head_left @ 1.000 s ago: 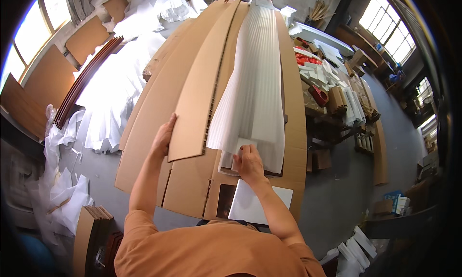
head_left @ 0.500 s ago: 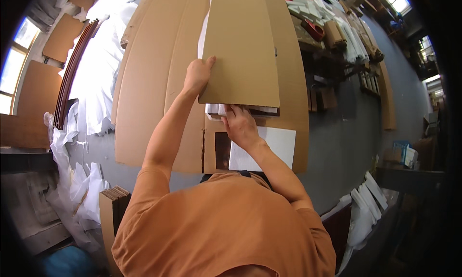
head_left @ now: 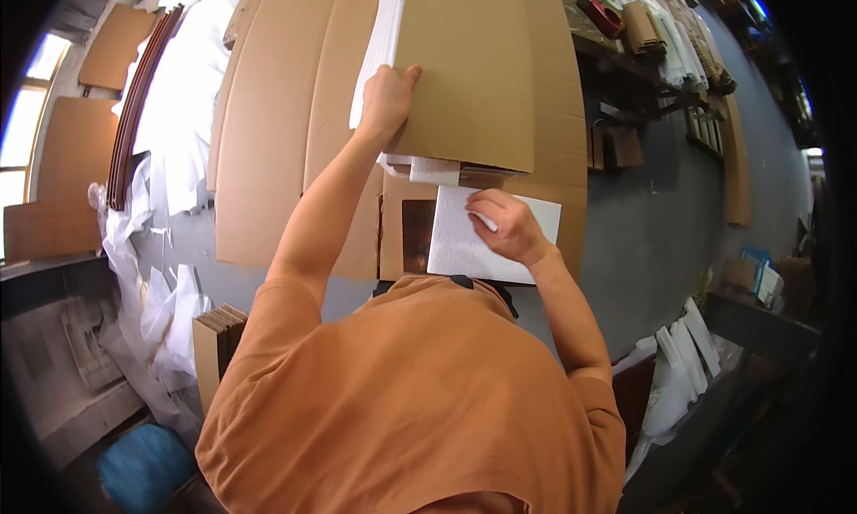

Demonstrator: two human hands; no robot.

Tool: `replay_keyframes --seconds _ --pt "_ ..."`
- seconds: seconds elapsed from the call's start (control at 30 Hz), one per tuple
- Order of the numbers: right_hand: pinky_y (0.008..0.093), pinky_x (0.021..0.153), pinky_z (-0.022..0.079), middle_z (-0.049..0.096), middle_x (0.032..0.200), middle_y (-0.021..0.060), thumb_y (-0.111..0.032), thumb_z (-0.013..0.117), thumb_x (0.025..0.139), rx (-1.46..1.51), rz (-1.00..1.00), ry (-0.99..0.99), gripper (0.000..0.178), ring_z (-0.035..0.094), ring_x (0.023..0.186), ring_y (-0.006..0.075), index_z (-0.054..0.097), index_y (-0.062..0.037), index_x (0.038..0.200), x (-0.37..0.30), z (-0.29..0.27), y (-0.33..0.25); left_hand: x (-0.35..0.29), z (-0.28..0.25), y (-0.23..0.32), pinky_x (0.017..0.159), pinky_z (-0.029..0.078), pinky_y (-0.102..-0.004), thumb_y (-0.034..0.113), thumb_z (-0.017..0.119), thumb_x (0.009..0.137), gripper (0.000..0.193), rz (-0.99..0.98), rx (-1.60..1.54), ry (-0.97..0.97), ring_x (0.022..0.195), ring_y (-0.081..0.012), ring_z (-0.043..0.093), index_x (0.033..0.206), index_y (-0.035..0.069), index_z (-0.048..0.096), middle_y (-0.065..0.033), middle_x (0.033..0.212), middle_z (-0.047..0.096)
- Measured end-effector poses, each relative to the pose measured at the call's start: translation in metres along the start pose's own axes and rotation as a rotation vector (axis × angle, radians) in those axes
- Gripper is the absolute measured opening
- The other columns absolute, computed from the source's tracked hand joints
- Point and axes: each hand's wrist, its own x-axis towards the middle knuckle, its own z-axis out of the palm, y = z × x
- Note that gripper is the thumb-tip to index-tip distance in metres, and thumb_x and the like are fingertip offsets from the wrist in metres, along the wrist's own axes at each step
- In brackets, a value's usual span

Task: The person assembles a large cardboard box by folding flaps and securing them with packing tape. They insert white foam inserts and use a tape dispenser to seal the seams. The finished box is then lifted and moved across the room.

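My left hand [head_left: 388,102] grips the left edge of a long brown cardboard sheet [head_left: 469,77], thumb on top. White foam sheeting [head_left: 384,32] shows along that edge beside my fingers. A white foam block [head_left: 434,171] juts out from under the sheet's near edge. Nearer to me, my right hand [head_left: 511,230] hovers over or rests on a white foam board [head_left: 455,246], its fingers curled toward the thumb. Whether a small white piece sits between them I cannot make out. Beside the board lies a dark brown panel [head_left: 417,228], partly covered.
Large flattened cardboard [head_left: 268,157] spreads under the work. White wrapping sheets [head_left: 178,130] and dark red-brown strips [head_left: 143,103] stand at the left. A red tape dispenser [head_left: 600,16] lies on the right-hand shelf. Folded cardboard [head_left: 217,335] leans near my left side.
My right hand has drawn back from under the cardboard's near edge to the foam board. The foam block now pokes out there. More white sheeting shows at the left edge, where my left hand stays.
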Motion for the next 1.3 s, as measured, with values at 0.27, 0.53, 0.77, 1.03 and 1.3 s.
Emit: replay_keyframes --seconds 0.27,0.53,0.77,1.03,1.3 --pt "0.0494 0.101 0.034 0.051 0.121 0.0173 -0.044 0.086 0.06 -0.474 0.459 -0.485 0.097 0.046 0.119 0.031 0.043 -0.0024 0.136 -0.052 0.01 0.058 -0.011 0.011 0.004 0.093 0.044 -0.0395 0.031 0.054 0.092 0.031 0.446 0.503 0.312 0.113 -0.03 0.055 0.111 0.007 0.059 -0.0117 0.11 0.061" --pt "0.0399 0.079 0.048 0.057 0.092 0.012 -0.015 0.08 0.069 -0.097 0.146 -0.418 0.036 0.057 0.088 0.032 0.059 -0.0043 0.096 0.009 -0.05 -0.031 -0.005 0.007 0.001 0.095 0.044 -0.0392 0.013 0.049 0.092 0.027 0.727 0.427 0.061 0.116 -0.0233 0.054 0.116 0.014 0.062 -0.0032 0.114 0.06" --pt "0.037 0.089 0.045 0.054 0.108 0.0097 -0.009 0.077 0.069 -0.633 -0.126 -0.069 0.031 0.054 0.106 0.0249 0.057 -0.0062 0.093 0.055 0.005 -0.03 -0.001 -0.004 0.003 0.096 0.043 -0.0398 0.006 0.056 0.087 0.035 0.693 0.396 -0.081 0.114 -0.0264 0.055 0.12 0.015 0.062 -0.0055 0.112 0.061" --pt "0.0451 0.111 0.026 0.037 0.143 0.0139 -0.017 0.062 0.085 -0.647 -0.132 -0.005 0.048 0.033 0.136 0.0276 0.045 0.0009 0.126 0.041 0.034 0.009 -0.047 -0.051 0.004 0.114 0.027 -0.0468 0.04 0.083 0.064 0.094 0.88 0.435 -0.577 0.141 -0.0375 0.028 0.139 0.001 0.041 -0.0226 0.148 0.031" --pt "0.045 0.111 0.034 0.054 0.13 0.0183 -0.01 0.055 0.088 -0.208 -0.225 0.008 0.021 0.048 0.127 0.0321 0.058 0.0016 0.106 0.049 -0.009 0.011 -0.086 -0.002 -0.005 0.116 0.017 -0.0558 0.031 0.091 0.051 0.118 0.792 0.613 -0.274 0.142 -0.044 0.019 0.147 0.004 0.028 -0.0257 0.149 0.023"
